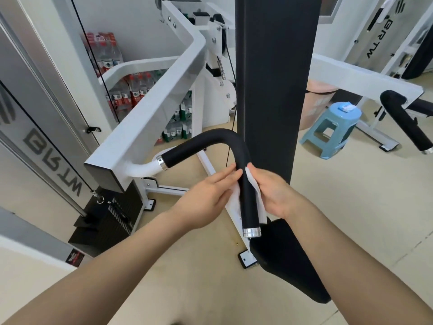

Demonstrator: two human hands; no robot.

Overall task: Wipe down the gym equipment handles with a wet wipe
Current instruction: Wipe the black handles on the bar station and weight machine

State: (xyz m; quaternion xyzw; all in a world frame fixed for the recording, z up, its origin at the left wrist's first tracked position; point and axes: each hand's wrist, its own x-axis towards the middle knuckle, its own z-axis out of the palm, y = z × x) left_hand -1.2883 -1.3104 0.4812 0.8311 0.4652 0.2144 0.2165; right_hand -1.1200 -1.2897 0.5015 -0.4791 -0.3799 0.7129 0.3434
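A curved black foam handle (220,141) with chrome end caps sticks out from the white arm (150,109) of a gym machine. A white wet wipe (255,193) is wrapped behind the handle's lower straight section. My left hand (206,195) lies on the left side of the handle, its straight fingers pressing the wipe against the handle. My right hand (274,191) pinches the wipe's right edge against the handle. A second black handle (405,118) shows at the far right.
The machine's black back pad (276,66) rises just behind the handle, with its black seat (293,259) below. A blue plastic stool (332,130) carrying a wipe packet (346,106) stands to the right. Bottled water packs (131,90) and a weight stack (110,221) are on the left.
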